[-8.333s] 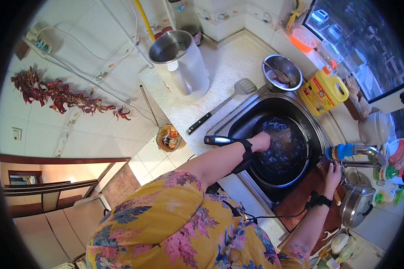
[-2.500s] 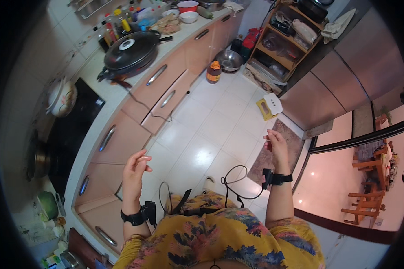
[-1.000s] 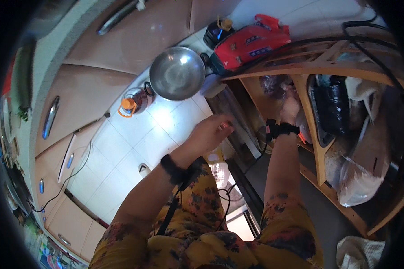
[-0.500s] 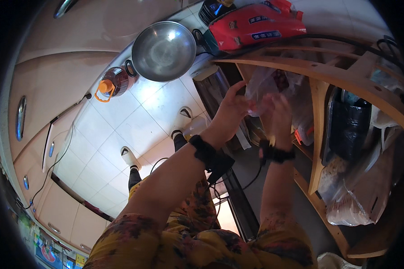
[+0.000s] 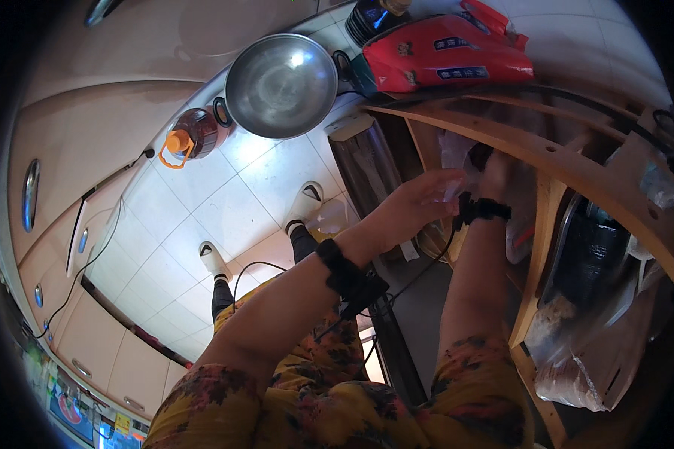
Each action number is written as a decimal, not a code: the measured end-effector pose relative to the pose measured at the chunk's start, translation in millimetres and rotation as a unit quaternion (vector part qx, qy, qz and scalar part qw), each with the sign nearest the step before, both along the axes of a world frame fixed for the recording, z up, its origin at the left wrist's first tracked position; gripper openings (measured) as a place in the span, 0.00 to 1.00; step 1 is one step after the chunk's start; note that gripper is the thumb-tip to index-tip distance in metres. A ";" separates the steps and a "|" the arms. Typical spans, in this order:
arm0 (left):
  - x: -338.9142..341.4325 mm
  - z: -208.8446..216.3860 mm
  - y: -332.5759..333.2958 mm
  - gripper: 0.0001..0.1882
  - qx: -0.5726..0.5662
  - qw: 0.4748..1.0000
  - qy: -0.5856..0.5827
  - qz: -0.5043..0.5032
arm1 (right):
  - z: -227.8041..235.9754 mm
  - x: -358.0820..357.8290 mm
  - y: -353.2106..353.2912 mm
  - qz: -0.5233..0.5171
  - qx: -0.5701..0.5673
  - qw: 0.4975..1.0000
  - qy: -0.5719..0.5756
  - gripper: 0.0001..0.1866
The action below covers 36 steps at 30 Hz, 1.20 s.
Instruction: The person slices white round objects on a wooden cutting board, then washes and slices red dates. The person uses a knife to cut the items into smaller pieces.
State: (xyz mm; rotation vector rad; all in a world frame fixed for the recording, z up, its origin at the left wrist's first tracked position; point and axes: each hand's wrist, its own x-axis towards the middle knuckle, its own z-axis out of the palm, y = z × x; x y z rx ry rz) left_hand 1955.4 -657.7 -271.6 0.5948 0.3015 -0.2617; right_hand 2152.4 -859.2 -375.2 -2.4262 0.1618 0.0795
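My left hand (image 5: 425, 198) is at the front of the wooden shelf, fingers closed on the edge of a thin clear plastic bag (image 5: 454, 146). Dark reddish contents (image 5: 479, 155), too small to name, show inside the bag. Beyond the left fingertips, my right hand (image 5: 496, 176) reaches in under the shelf's top rail at the bag. Its fingers are hidden in shadow and plastic, so what they touch does not show. Black straps with cables are around both wrists.
The wooden shelf (image 5: 502, 144) holds a black plastic-wrapped package (image 5: 591, 243) and a clear bag (image 5: 577, 382) on the right. Behind it lies a red package (image 5: 449, 56). A steel wok (image 5: 281, 86) and an orange-capped bottle (image 5: 195, 136) stand on the left; cables hang near my arms.
My right hand has moved farther into the shelf, under the rail. The left hand has shifted right and lower, and its fingers now point toward the right wrist. The view has shifted slightly.
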 end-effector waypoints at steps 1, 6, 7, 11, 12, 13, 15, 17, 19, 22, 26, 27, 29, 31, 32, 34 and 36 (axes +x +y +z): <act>0.0 -2.7 -0.5 0.28 -0.011 1.000 -0.006 0.009 | 0.9 -4.5 4.8 0.032 -0.043 0.999 -0.009 0.20; 1.1 -16.3 -10.7 0.26 0.027 0.999 -0.020 0.008 | -7.9 -30.5 11.0 0.235 -0.217 0.943 -0.089 0.22; 1.0 -19.2 -12.9 0.26 0.068 0.997 -0.024 -0.008 | -20.0 -33.0 8.7 0.242 -0.262 0.932 -0.069 0.22; -7.2 -26.4 -18.9 0.25 0.026 0.999 0.020 -0.029 | -81.1 -15.5 -30.3 0.240 -0.247 0.934 -0.091 0.21; -7.2 -28.6 -18.5 0.25 0.040 0.999 0.011 -0.031 | -98.2 -5.4 -39.4 0.220 -0.195 0.954 -0.056 0.21; -7.5 -30.3 -17.4 0.25 0.056 0.997 0.013 -0.043 | -109.5 5.8 -47.9 0.206 -0.176 0.959 -0.087 0.20; -7.3 -31.7 -14.5 0.25 0.065 0.997 0.022 -0.036 | -116.2 18.8 -60.7 0.154 -0.116 0.978 -0.081 0.23; -6.9 -30.3 -9.6 0.25 0.071 0.996 0.039 -0.041 | -106.6 14.2 -64.0 0.110 -0.103 0.988 -0.017 0.21; -7.2 -27.1 -4.7 0.25 0.074 0.994 0.059 -0.058 | -75.0 13.0 -67.1 0.029 -0.013 0.993 0.112 0.20; -7.7 -26.6 1.1 0.24 0.128 0.988 0.041 -0.071 | -31.9 17.1 -68.9 0.024 0.031 0.970 0.241 0.17; -6.3 -38.4 -0.4 0.24 0.138 0.990 0.000 -0.036 | 7.8 34.9 -81.8 -0.075 0.353 0.907 0.217 0.14; -6.1 -41.8 -1.5 0.24 0.144 0.989 -0.022 -0.013 | 15.8 33.8 -83.1 -0.164 0.547 0.788 0.229 0.13; -5.4 -45.5 -2.6 0.24 0.145 0.989 -0.036 0.015 | 32.7 22.0 -77.8 -0.188 0.717 0.606 0.290 0.13; -6.3 -41.7 1.4 0.24 0.140 0.990 -0.019 0.025 | 57.0 -5.3 -60.9 -0.154 0.766 0.525 0.338 0.13; -7.8 -35.0 4.0 0.24 0.158 0.987 0.020 0.018 | 73.3 -26.2 -49.5 -0.144 0.764 0.514 0.362 0.13; -10.7 -14.1 13.6 0.24 0.198 0.975 0.098 0.005 | 101.0 -72.8 -14.6 -0.134 0.773 0.492 0.377 0.13; -16.4 17.5 25.3 0.24 0.166 0.982 0.075 0.048 | 129.8 -113.7 29.1 -0.132 0.795 0.471 0.359 0.14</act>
